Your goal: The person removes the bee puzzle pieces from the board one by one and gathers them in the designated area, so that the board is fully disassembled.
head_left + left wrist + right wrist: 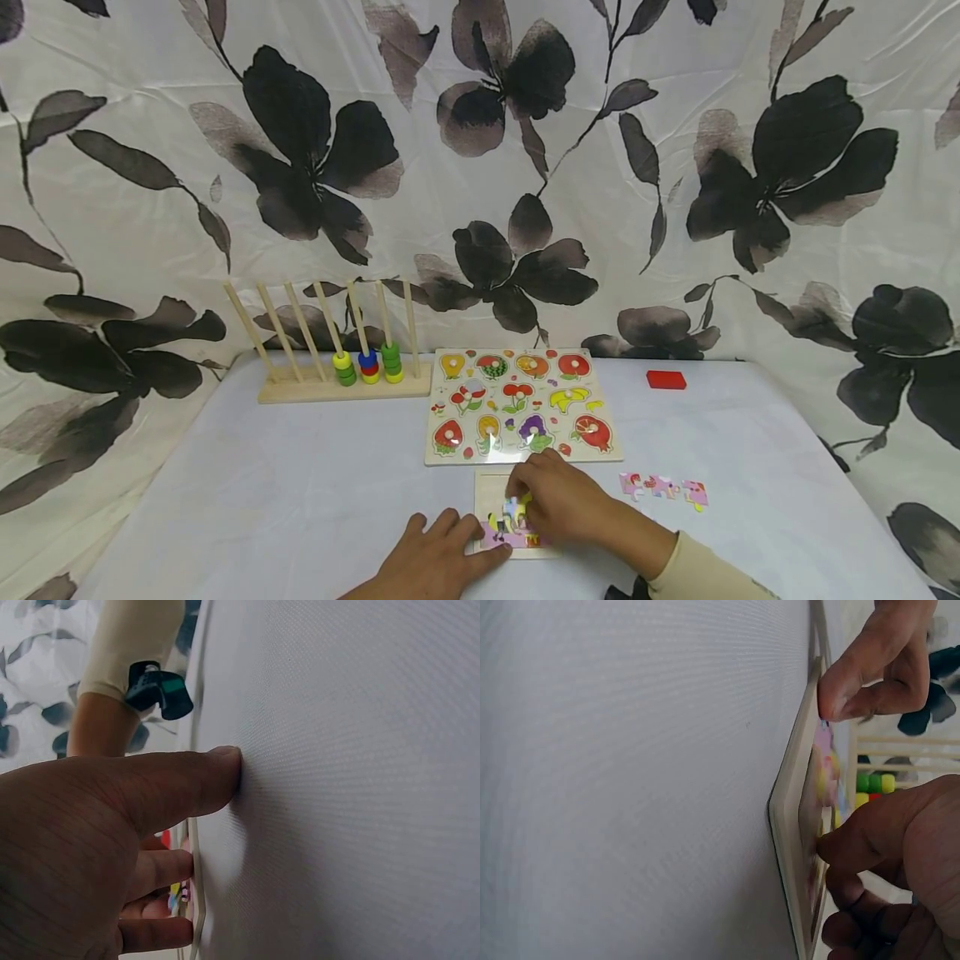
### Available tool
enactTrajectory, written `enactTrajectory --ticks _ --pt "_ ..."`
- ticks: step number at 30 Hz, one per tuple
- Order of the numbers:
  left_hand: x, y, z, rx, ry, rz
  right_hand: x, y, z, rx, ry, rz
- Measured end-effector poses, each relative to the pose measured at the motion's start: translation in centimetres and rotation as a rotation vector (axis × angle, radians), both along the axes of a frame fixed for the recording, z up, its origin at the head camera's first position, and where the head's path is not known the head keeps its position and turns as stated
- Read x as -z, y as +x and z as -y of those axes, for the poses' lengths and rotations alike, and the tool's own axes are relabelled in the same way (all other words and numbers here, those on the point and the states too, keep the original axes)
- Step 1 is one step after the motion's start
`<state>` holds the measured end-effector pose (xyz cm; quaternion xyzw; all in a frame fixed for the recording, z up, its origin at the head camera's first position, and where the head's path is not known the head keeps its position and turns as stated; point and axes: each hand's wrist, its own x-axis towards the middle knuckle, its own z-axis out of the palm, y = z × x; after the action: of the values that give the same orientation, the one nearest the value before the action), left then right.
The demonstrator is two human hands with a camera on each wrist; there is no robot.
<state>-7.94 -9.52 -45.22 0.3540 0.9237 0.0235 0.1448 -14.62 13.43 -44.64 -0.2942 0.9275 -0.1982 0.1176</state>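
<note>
A small wooden puzzle tray (491,483) lies near the table's front, with pink and yellow picture pieces (504,533) in its lower part. My left hand (438,554) spreads over the tray's left side, its thumb at the front edge. In the left wrist view, the thumb of that left hand (112,825) stretches over the white cloth. My right hand (562,500) bends over the tray and pinches a blue-and-yellow puzzle piece (516,508), partly hidden by the fingers. In the right wrist view, the fingertips of the right hand (885,855) are down at the tray (787,810).
Three loose pink puzzle pieces (663,487) lie right of the tray. Behind it is a fruit peg board (430,446). A wooden rod stacker (300,392) with coloured rings stands at the back left, and a red block (666,380) at the back right.
</note>
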Motion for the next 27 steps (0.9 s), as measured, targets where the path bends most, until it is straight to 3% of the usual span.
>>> enactTrajectory --ticks 8,16,23,27 --pt "-0.09 -0.04 0.05 0.004 0.002 -0.011 -0.53 0.15 -0.06 -0.012 -0.027 0.014" --pt "0.03 -0.05 0.06 0.005 0.015 -0.007 -0.89 0.02 -0.23 0.001 -0.114 0.084" --pt "0.07 -0.08 0.1 0.016 0.012 -0.005 -0.62 0.14 -0.29 -0.015 -0.027 0.0" --pt "0.03 -0.04 0.13 0.022 0.019 -0.013 -0.63 0.14 -0.26 -0.014 -0.006 0.003"
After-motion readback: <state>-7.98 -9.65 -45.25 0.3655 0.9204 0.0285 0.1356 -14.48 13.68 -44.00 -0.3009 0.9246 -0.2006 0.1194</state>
